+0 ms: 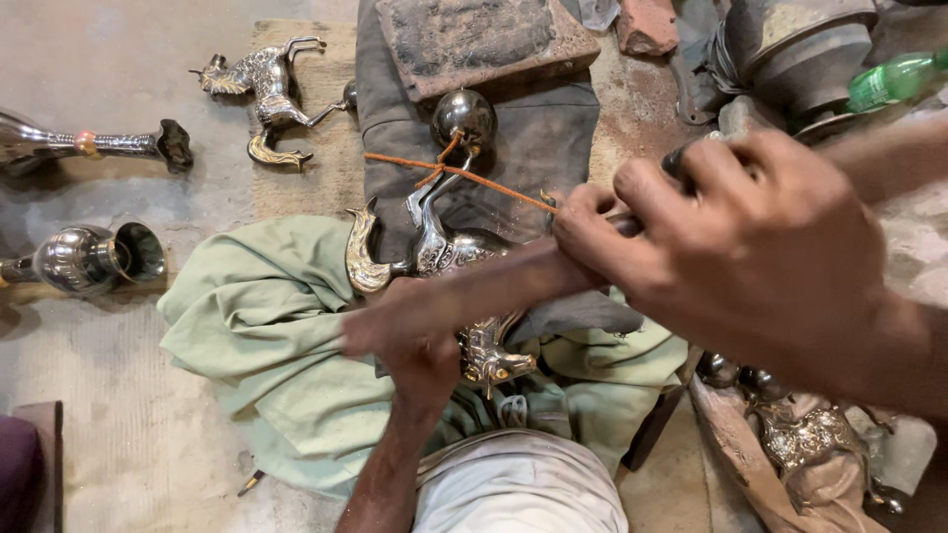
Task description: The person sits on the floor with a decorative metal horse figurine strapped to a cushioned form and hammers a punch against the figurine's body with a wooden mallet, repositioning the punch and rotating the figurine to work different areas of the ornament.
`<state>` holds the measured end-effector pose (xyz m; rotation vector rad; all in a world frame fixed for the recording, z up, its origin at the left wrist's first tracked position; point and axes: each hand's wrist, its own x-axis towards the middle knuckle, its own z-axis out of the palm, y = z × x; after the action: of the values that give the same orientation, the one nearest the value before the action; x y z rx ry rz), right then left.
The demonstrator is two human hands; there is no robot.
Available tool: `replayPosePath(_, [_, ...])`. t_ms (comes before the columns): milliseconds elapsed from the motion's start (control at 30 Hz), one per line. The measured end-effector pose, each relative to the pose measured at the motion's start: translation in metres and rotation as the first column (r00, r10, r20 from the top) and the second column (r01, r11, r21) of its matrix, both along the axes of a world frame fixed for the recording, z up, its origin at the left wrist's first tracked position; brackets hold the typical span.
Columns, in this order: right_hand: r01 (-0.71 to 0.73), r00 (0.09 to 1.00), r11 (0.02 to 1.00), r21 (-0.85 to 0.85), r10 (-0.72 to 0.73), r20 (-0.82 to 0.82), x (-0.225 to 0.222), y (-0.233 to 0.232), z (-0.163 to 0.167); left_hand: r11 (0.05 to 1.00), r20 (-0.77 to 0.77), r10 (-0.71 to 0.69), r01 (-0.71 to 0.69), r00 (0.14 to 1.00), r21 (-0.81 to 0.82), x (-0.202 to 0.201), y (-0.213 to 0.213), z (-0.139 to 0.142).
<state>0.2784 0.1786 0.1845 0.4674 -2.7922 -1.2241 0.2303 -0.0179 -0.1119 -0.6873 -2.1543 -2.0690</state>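
A shiny silver horse figurine lies on its side over a pale green cloth and a grey cloth. My left hand grips it near the head end and holds it down. An orange cord runs from the figurine's raised legs toward my right hand. That hand is closed around a thin tool with a dark handle end. A blurred brown shaft reaches from my right hand across the figurine's body to my left hand.
A second silver horse lies at the upper left. Silver vases rest on the floor at left. A dark stone block, a metal vessel and a green bottle sit along the top. More figurines lie at the lower right.
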Motion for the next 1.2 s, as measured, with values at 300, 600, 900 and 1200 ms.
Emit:
replayPosePath(300, [-0.088, 0.995, 0.933, -0.35, 0.067, -0.072, 0.002, 0.0, -0.007, 0.996, 0.084, 0.093, -0.092, 0.992, -0.019, 0.005, -0.002, -0.017])
replayPosePath(600, [-0.017, 1.0, 0.999, -0.041, 0.017, -0.005, -0.004, -0.008, 0.002, 0.987, 0.226, 0.057, -0.089, 0.972, 0.133, 0.01, 0.0, -0.022])
replayPosePath(900, [-0.108, 0.991, 0.943, -0.313, 0.079, -0.104, 0.002, -0.005, -0.004, 0.975, 0.162, -0.005, -0.031, 0.987, 0.22, 0.006, -0.002, -0.007])
replayPosePath(1200, [-0.071, 0.993, 0.997, -0.016, 0.069, -0.096, 0.001, -0.005, -0.009, 0.986, 0.233, 0.16, -0.143, 0.959, -0.088, 0.009, -0.017, -0.043])
